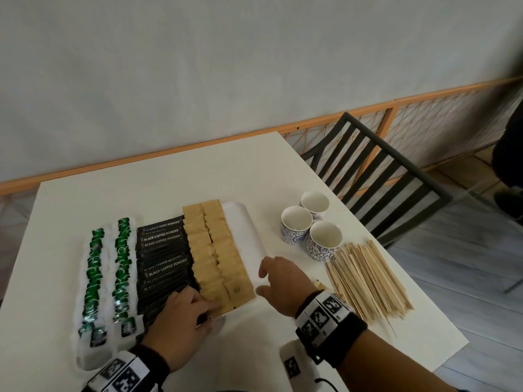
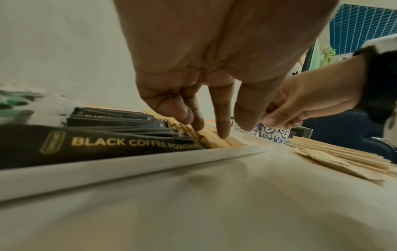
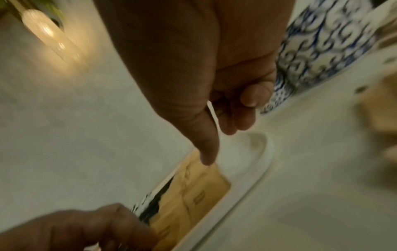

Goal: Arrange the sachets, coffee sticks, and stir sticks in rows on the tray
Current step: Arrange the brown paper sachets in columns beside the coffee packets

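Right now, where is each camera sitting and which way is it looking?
Head: sits above, looking down at the tray, brown sachets, stir sticks and three cups; both hands and wristbands show.
Left wrist: sits low over the table, looking along the left hand at black coffee sticks; the right hand shows too.
Right wrist: looks down past the right hand's fingers at the tray rim; blurred.
Shared: all three views show the brown sachets and a patterned cup.

Three blue-and-white patterned cups (image 1: 311,224) are grouped, touching one another, near the right edge of the white desk (image 1: 141,188). A black slatted chair (image 1: 376,176) is set just beside that edge. A pale wall (image 1: 226,66) with an orange-framed lattice panel (image 1: 424,123) is seen behind.
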`<state>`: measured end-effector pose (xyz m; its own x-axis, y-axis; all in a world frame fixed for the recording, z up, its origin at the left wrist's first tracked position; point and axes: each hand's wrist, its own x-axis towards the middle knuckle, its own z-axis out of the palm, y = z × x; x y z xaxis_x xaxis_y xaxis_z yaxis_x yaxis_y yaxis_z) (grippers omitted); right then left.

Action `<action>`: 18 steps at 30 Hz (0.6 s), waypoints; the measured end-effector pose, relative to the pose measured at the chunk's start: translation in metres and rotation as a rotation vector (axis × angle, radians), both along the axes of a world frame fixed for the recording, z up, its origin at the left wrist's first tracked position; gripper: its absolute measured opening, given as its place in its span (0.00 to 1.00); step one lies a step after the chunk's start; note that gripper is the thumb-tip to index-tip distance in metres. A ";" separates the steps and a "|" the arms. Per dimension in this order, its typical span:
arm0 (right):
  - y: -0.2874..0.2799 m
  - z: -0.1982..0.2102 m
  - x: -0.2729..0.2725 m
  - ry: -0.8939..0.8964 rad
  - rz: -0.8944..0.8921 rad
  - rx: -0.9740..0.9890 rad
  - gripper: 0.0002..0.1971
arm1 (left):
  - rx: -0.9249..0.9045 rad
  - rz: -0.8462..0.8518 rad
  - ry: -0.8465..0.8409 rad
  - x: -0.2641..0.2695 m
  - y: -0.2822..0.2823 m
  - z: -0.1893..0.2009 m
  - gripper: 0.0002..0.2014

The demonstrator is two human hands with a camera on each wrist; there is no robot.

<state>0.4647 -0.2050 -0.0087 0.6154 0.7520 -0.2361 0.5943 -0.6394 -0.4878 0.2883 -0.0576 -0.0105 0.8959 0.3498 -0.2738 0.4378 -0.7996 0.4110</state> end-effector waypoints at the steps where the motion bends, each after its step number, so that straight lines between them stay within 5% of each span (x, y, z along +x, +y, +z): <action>1: -0.013 0.003 0.004 -0.040 -0.001 -0.026 0.16 | -0.001 0.001 -0.010 0.000 0.000 -0.001 0.18; 9: -0.083 0.007 0.036 -0.172 0.029 -0.437 0.40 | -0.039 -0.001 -0.058 0.002 -0.007 -0.004 0.15; 18: -0.077 -0.001 0.030 -0.019 0.098 -0.367 0.37 | -0.051 0.015 -0.084 -0.003 -0.007 0.002 0.11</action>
<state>0.4944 -0.2816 -0.0101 0.5514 0.6753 -0.4899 0.6683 -0.7090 -0.2251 0.2853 -0.0643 -0.0090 0.9111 0.3512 -0.2157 0.4121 -0.7703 0.4867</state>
